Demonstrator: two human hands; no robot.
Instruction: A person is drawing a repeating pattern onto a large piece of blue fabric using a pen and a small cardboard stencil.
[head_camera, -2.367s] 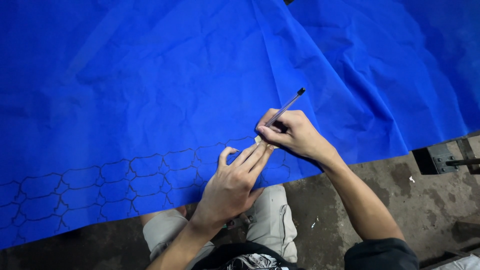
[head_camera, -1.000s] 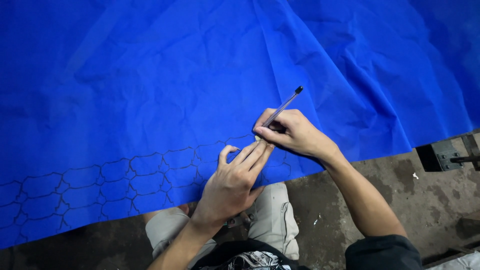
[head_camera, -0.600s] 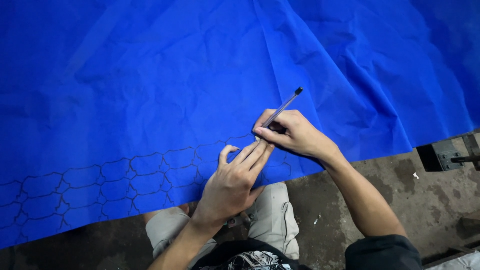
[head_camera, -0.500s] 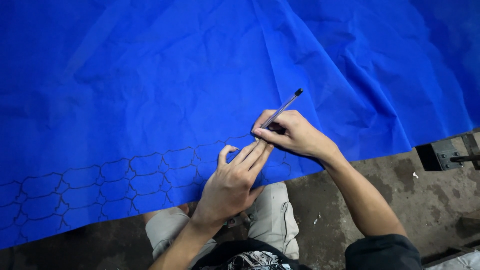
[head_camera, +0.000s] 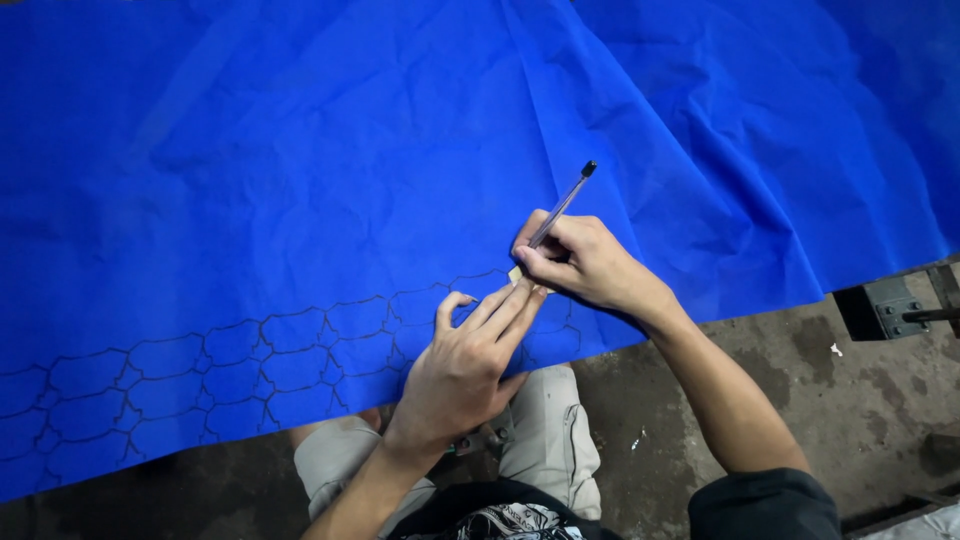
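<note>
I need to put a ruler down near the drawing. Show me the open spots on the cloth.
The wide blue cloth lies bare above the dark drawn pattern. It is crowded where the left hand and right hand with the thin pen meet.

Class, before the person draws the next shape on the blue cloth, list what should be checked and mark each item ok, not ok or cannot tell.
1. Right hand has the pen in a writing grip: ok.
2. Left hand lies flat on the blue cloth, fingers beside the pen tip: ok.
3. Small pale template sits under the fingertips: cannot tell, mostly hidden.
4. Cloth smooth at the drawing spot: not ok, creases run close by.
5. Drawn pattern reaches up to the hands: ok.
</note>
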